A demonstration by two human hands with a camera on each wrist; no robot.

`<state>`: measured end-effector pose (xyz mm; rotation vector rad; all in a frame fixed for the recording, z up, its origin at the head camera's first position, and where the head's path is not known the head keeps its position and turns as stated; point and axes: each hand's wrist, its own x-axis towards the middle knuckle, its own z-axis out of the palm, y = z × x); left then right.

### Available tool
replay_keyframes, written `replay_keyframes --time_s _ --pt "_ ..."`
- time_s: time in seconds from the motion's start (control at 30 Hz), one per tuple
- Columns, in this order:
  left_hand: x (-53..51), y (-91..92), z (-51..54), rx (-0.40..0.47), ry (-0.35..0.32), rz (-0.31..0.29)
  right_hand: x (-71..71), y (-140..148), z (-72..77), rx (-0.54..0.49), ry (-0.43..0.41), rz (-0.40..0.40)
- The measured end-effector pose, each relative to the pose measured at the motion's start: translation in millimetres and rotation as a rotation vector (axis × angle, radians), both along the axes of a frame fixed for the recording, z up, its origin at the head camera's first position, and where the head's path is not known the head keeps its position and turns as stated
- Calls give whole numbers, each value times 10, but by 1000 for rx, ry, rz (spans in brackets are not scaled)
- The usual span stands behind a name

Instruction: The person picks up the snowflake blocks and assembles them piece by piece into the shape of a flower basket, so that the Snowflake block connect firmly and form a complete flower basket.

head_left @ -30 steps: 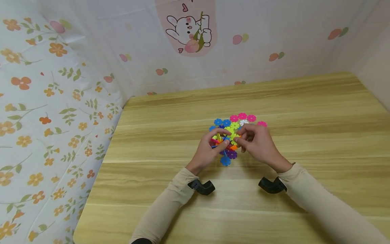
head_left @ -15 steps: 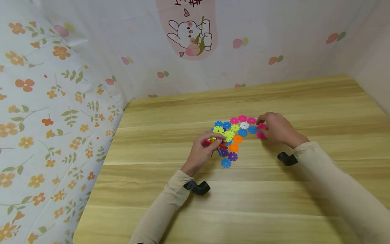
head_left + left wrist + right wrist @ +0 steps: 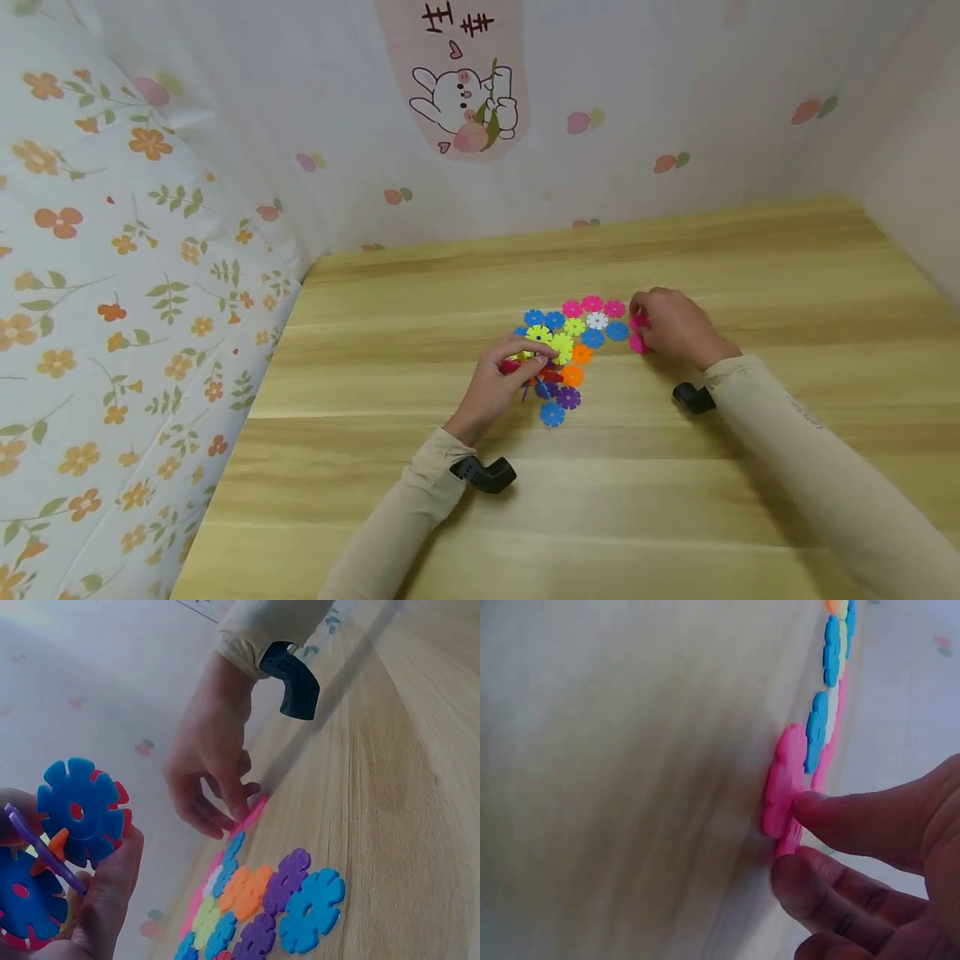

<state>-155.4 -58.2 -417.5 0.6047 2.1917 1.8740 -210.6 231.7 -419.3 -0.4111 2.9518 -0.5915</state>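
My left hand (image 3: pixel 491 385) holds a built-up cluster of interlocking flower-shaped plastic discs, with a yellow disc (image 3: pixel 538 335) on its upper side. In the left wrist view, blue discs (image 3: pixel 97 814), an orange disc (image 3: pixel 51 853) and a purple disc (image 3: pixel 45 847) edge-on show in that cluster. Over at the right end of the loose discs, my right hand (image 3: pixel 678 327) pinches at a pink disc (image 3: pixel 638 322) with thumb and fingers. A second pink disc (image 3: pixel 637 344) lies beside it, nearer me. The right wrist view shows the thumb against these overlapping pink discs (image 3: pixel 781 787).
Several loose discs lie flat between the hands: a white disc (image 3: pixel 597 321), orange discs (image 3: pixel 572 376), purple discs (image 3: pixel 568 398) and a blue disc (image 3: pixel 552 414) nearest me. They rest on a wooden table (image 3: pixel 637 517). Printed cloth (image 3: pixel 637 100) hangs behind.
My right hand has left the cluster and moved right to the pink discs, staying there over the last half second. My left hand still holds the cluster, having shifted slightly left.
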Motion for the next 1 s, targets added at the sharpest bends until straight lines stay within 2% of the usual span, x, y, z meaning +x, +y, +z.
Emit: replay_keyframes --time_s 0.2,0.4,0.53,0.63,0.83,1.0 --pt "17 2 -9 19 -36 -15 -38 76 -23 -87 -22 -1" --pt "16 15 -17 116 -98 -67 18 139 1 -207 -42 -14" --pt "-8 21 -18 140 -103 -77 143 55 68 -307 -4 -19" --pt "-22 20 -17 110 -97 -64 263 -62 113 -416 15 -15" --pt "-9 8 -42 53 -90 -10 542 -363 166 -644 -66 -39" --pt "-15 35 -47 81 -110 19 688 -578 200 -770 -115 -44"
